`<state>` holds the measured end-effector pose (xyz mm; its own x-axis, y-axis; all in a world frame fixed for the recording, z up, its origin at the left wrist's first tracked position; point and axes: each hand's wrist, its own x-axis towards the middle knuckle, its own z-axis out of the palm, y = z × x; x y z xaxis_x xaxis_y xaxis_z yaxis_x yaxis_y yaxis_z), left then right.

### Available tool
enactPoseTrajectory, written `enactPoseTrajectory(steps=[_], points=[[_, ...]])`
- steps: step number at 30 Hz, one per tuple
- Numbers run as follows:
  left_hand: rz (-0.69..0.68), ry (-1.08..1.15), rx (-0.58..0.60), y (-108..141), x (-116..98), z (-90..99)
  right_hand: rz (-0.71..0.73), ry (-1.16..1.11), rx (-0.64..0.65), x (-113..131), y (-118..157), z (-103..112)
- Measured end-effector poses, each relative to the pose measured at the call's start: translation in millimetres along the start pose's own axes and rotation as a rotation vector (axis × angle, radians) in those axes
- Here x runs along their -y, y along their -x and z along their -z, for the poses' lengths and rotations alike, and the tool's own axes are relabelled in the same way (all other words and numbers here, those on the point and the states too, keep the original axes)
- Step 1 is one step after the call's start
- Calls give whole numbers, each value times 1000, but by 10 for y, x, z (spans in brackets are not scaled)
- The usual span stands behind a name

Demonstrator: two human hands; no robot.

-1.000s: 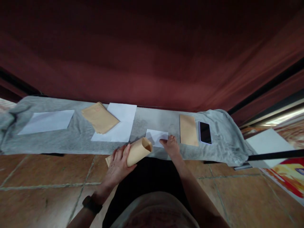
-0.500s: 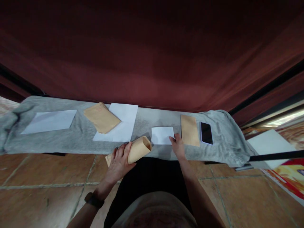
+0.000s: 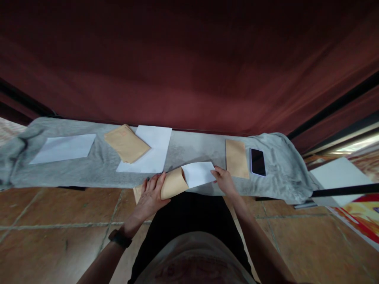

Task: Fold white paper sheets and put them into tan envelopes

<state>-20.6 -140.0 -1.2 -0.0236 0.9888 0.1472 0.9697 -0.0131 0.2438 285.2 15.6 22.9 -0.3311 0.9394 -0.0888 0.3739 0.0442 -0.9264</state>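
My left hand (image 3: 151, 196) is wrapped round a brown paper envelope (image 3: 173, 184) at the front edge of the cloth-covered surface. The envelope's mouth faces right. A folded sheet of white paper (image 3: 199, 173) has its left end at that mouth, partly inside by the look of it. My right hand (image 3: 223, 179) pinches the paper's right end between thumb and fingers. To the right of this hand lies another brown envelope (image 3: 237, 158), flat on the grey cloth.
Grey cloth (image 3: 195, 146) covers the long narrow surface. A phone (image 3: 257, 162) lies at the right. Several stacked brown envelopes (image 3: 126, 144) overlap a white sheet (image 3: 158, 154); another white sheet (image 3: 63, 148) is farther left. Behind hangs a dark red curtain (image 3: 189, 90).
My right hand has lifted the folded white paper off the cloth and brought it left to the envelope's mouth. My left hand keeps its hold on the envelope.
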Motion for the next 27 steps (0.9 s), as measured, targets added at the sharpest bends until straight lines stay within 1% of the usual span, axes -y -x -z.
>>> enactPoseTrajectory(steps=[4,8,11,15,17,21,23,27], points=[[-11,-1,13,1,8,-17,-25,94,119,17,-24,89],[-27,-6,22,-20,-18,1,7,218,122,63,-48,91],[-53,-20,28,-67,-79,57,41,287,107,84,-47,-22],[-64,-17,19,-170,-189,133,35,336,50,88,3,-236],[-76,-13,11,-227,-239,151,65,304,19,81,35,-330],[-117,-10,15,-324,-328,152,150,169,18,51,71,-482],[-138,-7,16,-364,-372,154,128,127,18,29,74,-549],[-187,-15,-7,-429,-447,183,28,115,24,-3,72,-634]])
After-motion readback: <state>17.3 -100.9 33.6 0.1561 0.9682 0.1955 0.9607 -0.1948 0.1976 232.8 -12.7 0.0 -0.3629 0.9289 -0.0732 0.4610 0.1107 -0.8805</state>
